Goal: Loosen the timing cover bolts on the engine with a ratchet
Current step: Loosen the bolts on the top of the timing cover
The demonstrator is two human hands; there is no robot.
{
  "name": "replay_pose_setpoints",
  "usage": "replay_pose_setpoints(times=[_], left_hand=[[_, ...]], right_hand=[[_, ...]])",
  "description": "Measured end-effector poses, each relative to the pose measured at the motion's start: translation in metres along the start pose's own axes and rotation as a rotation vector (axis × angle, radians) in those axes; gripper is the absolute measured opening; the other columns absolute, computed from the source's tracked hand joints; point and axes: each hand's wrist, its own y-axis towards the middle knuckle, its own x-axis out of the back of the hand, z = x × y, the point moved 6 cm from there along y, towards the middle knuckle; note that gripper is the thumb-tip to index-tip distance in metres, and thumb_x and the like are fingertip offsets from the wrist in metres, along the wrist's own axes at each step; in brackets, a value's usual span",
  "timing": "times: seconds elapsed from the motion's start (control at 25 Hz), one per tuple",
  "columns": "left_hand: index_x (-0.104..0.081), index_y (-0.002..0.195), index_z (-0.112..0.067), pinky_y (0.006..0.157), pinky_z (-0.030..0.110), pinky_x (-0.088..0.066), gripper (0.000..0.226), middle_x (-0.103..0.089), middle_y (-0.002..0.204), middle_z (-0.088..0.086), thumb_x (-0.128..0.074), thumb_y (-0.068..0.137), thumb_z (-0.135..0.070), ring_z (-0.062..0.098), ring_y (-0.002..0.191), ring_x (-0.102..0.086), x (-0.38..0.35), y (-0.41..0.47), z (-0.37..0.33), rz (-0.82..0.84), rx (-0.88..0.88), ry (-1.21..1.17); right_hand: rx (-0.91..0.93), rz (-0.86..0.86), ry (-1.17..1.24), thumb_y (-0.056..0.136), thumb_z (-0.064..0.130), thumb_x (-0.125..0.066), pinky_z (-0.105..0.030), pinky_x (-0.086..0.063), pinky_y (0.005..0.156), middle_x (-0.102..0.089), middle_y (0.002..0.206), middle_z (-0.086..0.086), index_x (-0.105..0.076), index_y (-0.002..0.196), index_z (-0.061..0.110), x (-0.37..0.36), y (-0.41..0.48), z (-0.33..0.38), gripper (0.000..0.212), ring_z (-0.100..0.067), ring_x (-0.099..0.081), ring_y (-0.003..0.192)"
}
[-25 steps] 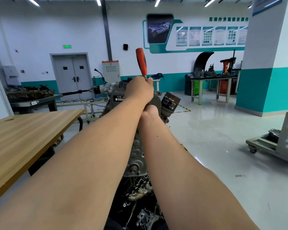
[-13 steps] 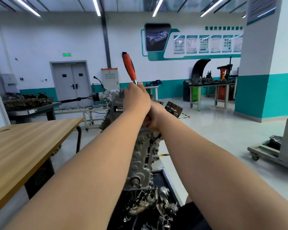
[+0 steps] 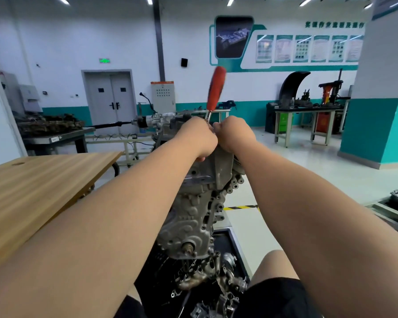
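Being clamped low by left hand (image 3: 199, 137) and right hand (image 3: 236, 134) together, the ratchet (image 3: 216, 88) may be jerked off its hidden bolt.

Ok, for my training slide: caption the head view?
Left hand and right hand grip an orange-handled ratchet atop the engine.

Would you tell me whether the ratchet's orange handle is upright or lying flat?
Nearly upright: the ratchet handle rises above the engine, leaning slightly right.
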Motion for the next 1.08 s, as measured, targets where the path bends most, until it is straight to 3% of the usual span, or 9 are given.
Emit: replay_pose_setpoints(times=[0.08, 0.16, 0.28, 0.36, 0.48, 0.6, 0.84, 0.96, 1.08], left_hand=[[-0.055, 0.091, -0.012, 0.048, 0.027, -0.039, 0.010, -0.057, 0.077, 0.007, -0.050, 0.086, -0.005, 0.019, 0.063, -0.052, -0.002, -0.001, -0.015, 0.070, -0.142, 0.425], [-0.052, 0.086, -0.014, 0.046, 0.027, -0.032, 0.011, -0.052, 0.074, 0.005, -0.051, 0.085, -0.003, 0.018, 0.061, -0.049, 0.000, -0.002, -0.021, 0.085, -0.198, 0.666], [-0.053, 0.088, -0.019, 0.048, 0.028, -0.035, 0.010, -0.049, 0.080, 0.004, -0.050, 0.087, -0.009, 0.019, 0.066, -0.052, 0.000, 0.002, -0.016, 0.016, -0.260, 0.668], [-0.056, 0.092, -0.022, 0.050, 0.030, -0.044, 0.007, -0.053, 0.083, 0.003, -0.049, 0.091, -0.019, 0.019, 0.067, -0.056, 0.005, 0.000, -0.012, -0.109, -0.164, 0.223], [-0.059, 0.092, -0.023, 0.040, 0.023, -0.046, 0.010, -0.053, 0.072, 0.001, -0.050, 0.094, -0.027, 0.016, 0.052, -0.054, -0.010, -0.011, 0.006, -0.248, 0.284, -0.828], [-0.055, 0.088, -0.016, 0.040, 0.022, -0.045, 0.011, -0.051, 0.072, 0.004, -0.052, 0.093, -0.025, 0.012, 0.037, -0.050, -0.020, -0.012, 0.014, -0.311, 0.515, -1.362], [-0.063, 0.093, -0.028, 0.041, 0.024, -0.046, 0.021, -0.060, 0.092, 0.003, -0.049, 0.092, -0.014, 0.013, 0.041, -0.056, -0.001, -0.001, 0.029, -0.291, 0.365, -1.039], [-0.067, 0.090, -0.030, 0.041, 0.025, -0.047, 0.024, -0.064, 0.081, -0.005, -0.052, 0.090, -0.011, 0.012, 0.041, -0.057, 0.004, -0.009, 0.022, -0.310, 0.340, -0.905], [-0.066, 0.090, -0.032, 0.041, 0.028, -0.050, 0.027, -0.063, 0.057, -0.010, -0.052, 0.087, -0.010, 0.013, 0.043, -0.058, 0.002, -0.015, 0.011, -0.242, 0.280, -0.778]], right_hand=[[0.119, 0.070, -0.119, 0.089, 0.016, -0.050, -0.027, -0.035, 0.056, -0.047, 0.065, 0.000, -0.049, 0.073, 0.012, -0.009, 0.008, 0.007, 0.017, -0.024, -0.049, 0.061], [0.167, 0.123, -0.112, 0.091, 0.018, -0.045, -0.026, -0.032, 0.054, -0.045, 0.066, 0.002, -0.043, 0.068, 0.020, -0.010, 0.015, 0.003, 0.023, -0.020, -0.047, 0.059], [0.114, 0.110, 0.048, 0.091, 0.021, -0.052, -0.026, -0.032, 0.052, -0.043, 0.066, 0.004, -0.039, 0.065, 0.026, -0.004, 0.029, -0.013, 0.029, -0.019, -0.047, 0.062], [0.085, 0.049, 0.069, 0.092, 0.028, -0.054, -0.029, -0.035, 0.054, -0.046, 0.066, 0.003, -0.043, 0.065, 0.023, -0.003, 0.037, -0.016, 0.030, -0.021, -0.049, 0.062], [0.051, -0.002, 0.098, 0.097, 0.037, -0.044, -0.028, -0.035, 0.055, -0.052, 0.065, -0.005, -0.049, 0.062, 0.014, -0.003, 0.050, -0.017, 0.042, -0.020, -0.050, 0.058], [0.035, -0.046, 0.221, 0.097, 0.036, -0.045, -0.024, -0.025, 0.045, -0.049, 0.059, -0.002, -0.046, 0.058, 0.014, 0.000, 0.071, -0.016, 0.045, -0.014, -0.044, 0.052], [0.168, 0.003, 0.257, 0.097, 0.037, -0.047, -0.022, -0.023, 0.042, -0.044, 0.053, 0.002, -0.041, 0.055, 0.018, -0.023, 0.102, 0.023, 0.047, -0.010, -0.041, 0.047], [0.135, -0.057, 0.390, 0.096, 0.037, -0.046, -0.024, -0.020, 0.038, -0.034, 0.044, 0.005, -0.034, 0.050, 0.017, -0.015, 0.099, 0.024, 0.052, -0.008, -0.030, 0.038], [-0.108, -0.063, 0.525, 0.099, 0.040, -0.043, -0.029, -0.022, 0.043, -0.035, 0.044, 0.004, -0.035, 0.050, 0.017, -0.025, 0.077, -0.009, 0.054, -0.009, -0.031, 0.040]])
